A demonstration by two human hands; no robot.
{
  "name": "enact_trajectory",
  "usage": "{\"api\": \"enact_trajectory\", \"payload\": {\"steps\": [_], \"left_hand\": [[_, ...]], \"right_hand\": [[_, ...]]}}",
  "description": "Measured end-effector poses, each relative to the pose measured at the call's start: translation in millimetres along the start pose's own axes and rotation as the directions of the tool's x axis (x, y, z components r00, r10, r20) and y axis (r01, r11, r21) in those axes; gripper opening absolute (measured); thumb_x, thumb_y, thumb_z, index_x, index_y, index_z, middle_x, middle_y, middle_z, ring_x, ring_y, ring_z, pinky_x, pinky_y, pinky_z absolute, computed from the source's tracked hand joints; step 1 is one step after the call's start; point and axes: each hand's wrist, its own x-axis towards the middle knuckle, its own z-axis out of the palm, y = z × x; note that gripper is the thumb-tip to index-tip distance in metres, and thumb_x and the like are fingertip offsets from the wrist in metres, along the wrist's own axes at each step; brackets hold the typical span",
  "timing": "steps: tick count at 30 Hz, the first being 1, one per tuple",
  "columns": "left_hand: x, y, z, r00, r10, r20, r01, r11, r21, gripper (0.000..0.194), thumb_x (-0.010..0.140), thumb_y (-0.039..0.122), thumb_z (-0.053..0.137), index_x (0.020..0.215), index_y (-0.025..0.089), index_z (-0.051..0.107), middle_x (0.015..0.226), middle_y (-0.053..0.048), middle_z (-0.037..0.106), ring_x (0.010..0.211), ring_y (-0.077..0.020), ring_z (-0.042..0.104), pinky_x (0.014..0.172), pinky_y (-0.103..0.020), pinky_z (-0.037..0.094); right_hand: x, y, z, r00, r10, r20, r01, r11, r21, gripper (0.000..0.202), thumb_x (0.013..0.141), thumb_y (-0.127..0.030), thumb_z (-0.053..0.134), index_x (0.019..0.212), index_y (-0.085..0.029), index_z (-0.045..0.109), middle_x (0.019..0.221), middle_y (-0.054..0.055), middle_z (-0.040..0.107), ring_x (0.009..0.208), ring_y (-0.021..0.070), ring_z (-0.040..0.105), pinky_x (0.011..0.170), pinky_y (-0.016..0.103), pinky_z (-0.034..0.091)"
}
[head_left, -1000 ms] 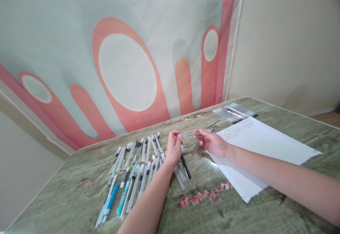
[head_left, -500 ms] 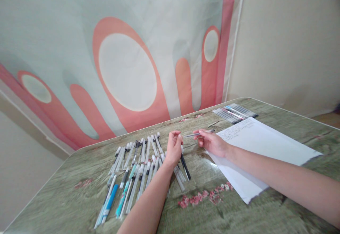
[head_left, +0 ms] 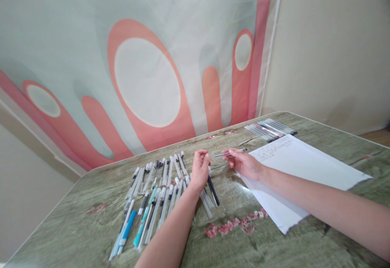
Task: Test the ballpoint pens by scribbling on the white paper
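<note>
The slim grey pen with a translucent-looking barrel (head_left: 219, 154) is lying in mid-air between the two bare hands, to the right of the left hand (head_left: 200, 168), and its long axis is running nearly level across the view. Its narrow end is pointing at the left thumb and index finger, while its darker end is sticking out past the right hand (head_left: 243, 163) towards the white sheet of paper (head_left: 307, 174). The right hand is the nearer one, pinching the barrel between thumb and fingers. The left hand is curling its fingers with the thumb pressing in against them; whether it is gripping something small there, I cannot tell. The narrow end is sitting just beside those fingertips, and whether it is touching them is too blurred to tell. That short stretch and how the two are lining up are, I judge, what matters most here. The pen is looking straight, thin and pale towards the left, darkening at the right end. Below the left hand, a black, stick-shaped pen (head_left: 213, 191) is lying on the green-brown, wood-grained table (head_left: 237, 253)
</note>
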Motion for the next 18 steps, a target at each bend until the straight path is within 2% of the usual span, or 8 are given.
{"api": "enact_trajectory", "payload": {"steps": [18], "left_hand": [[0.0, -0.5, 1.4, 1.000, 0.024, 0.016, -0.025, 0.996, 0.085, 0.013, 0.084, 0.027, 0.043, 0.094, 0.019, 0.041, 0.066, 0.004, 0.043, 0.062, -0.0086, 0.043, 0.064, -0.020, 0.034]], "right_hand": [[-1.1, 0.8, -0.9, 1.000, 0.007, 0.021, -0.007, 0.999, -0.031, 0.022, 0.077, -0.030, 0.059, 0.095, -0.020, 0.065, 0.080, 0.003, 0.066, 0.054, 0.0070, 0.049, 0.052, 0.021, 0.038]]}}
